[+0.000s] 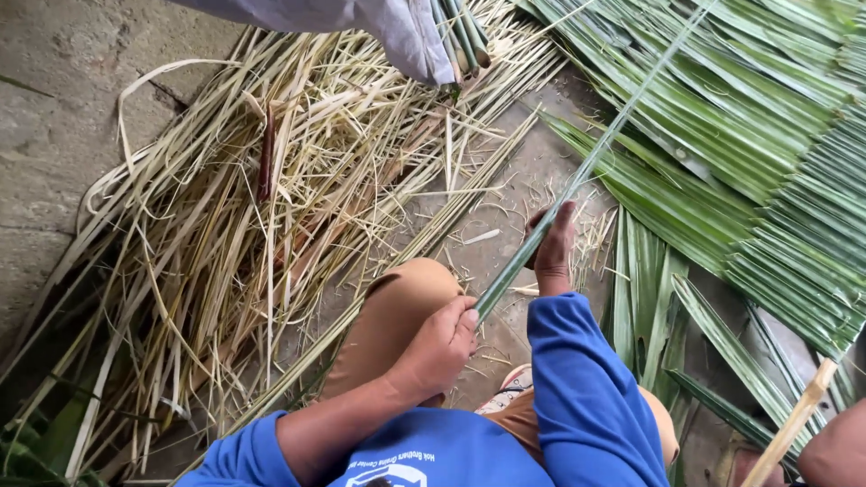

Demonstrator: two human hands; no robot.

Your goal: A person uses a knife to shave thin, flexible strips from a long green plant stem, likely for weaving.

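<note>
A long green palm leaflet (586,167) slants up over the concrete floor (54,135), clasped at its lower end by the closed left hand (442,347) and pinched higher up by the right hand (552,248). Dry straw-coloured strips (271,216) lie left, green fronds (767,162) right.

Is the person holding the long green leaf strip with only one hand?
No, both the left hand and the right hand grip the green leaf strip.
</note>
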